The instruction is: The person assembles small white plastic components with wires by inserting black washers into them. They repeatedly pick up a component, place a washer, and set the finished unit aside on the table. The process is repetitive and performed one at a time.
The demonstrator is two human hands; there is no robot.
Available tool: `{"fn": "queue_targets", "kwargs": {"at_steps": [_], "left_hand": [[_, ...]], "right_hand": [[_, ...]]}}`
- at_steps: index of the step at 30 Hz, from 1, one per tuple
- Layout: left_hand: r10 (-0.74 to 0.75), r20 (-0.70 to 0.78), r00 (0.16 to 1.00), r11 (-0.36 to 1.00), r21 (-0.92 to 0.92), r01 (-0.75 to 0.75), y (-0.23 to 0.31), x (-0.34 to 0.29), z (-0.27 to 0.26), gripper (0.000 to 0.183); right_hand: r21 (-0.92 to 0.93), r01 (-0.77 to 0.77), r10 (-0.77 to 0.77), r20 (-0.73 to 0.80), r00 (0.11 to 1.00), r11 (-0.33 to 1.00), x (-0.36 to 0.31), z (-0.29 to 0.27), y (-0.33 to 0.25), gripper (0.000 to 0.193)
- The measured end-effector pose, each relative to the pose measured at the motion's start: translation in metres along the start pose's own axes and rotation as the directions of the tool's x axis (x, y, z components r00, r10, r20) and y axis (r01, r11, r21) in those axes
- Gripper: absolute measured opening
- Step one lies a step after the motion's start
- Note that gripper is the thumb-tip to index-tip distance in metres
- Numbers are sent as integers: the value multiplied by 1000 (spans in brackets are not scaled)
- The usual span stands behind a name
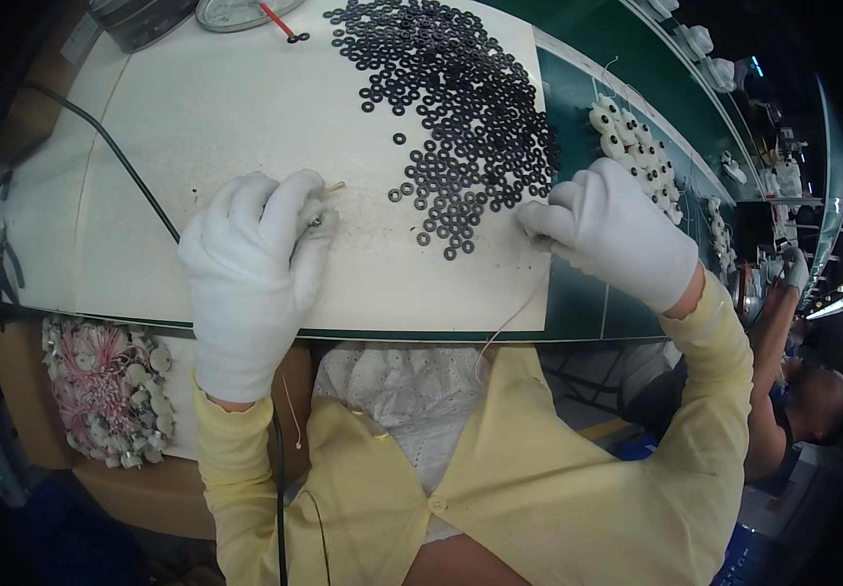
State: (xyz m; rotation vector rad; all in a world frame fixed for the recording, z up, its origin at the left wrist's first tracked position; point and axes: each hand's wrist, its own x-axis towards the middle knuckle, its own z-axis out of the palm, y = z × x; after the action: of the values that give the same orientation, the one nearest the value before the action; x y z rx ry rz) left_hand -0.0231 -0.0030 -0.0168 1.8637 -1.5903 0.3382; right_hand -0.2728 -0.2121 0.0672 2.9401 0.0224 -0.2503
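My left hand (253,259), in a white glove, is closed above the white work surface. Its thumb and fingers pinch a small part with a metal tip (317,221); the rest of that part is hidden in the glove. A small brass-coloured piece (335,187) shows beside the fingertips. My right hand (612,230), also gloved, is closed in a pinch at the right edge of a large spread of black rings (475,127). What its fingers hold, if anything, is hidden. Below it a thin pinkish wire (514,317) hangs over the table's front edge.
White parts with black centres (636,146) stand in rows on the green surface at right. A carton (26,391) of pink-wired parts (114,391) sits lower left. A black cable (109,142) crosses to my left hand. A red-handled tool (280,21) lies at the back. Another person (782,391) works at far right.
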Motion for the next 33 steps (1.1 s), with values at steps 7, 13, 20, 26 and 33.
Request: {"fn": "queue_targets", "kwargs": {"at_steps": [7,13,20,26,33], "left_hand": [[-71,128,989,997,-18,74,2,-2,-8,29],[-68,116,991,998,15,67,3,-5,-8,28],[-30,129,991,999,36,26,4,-3,-7,30],[20,84,996,996,87,-27,3,-5,-6,31],[70,57,996,994,74,-74,2,-7,-4,38]], "right_hand": [[-280,-79,28,-181,983,957,-30,14,-19,38],[88,-95,90,53,995,992,-82,0,-41,48],[168,-473,501,-240,832,865,-59,-1,-52,37],[266,-514,572,-239,785,816,-65,32,-50,39],[362,-854,925,-219,311,373,-163,38,-18,39]]}}
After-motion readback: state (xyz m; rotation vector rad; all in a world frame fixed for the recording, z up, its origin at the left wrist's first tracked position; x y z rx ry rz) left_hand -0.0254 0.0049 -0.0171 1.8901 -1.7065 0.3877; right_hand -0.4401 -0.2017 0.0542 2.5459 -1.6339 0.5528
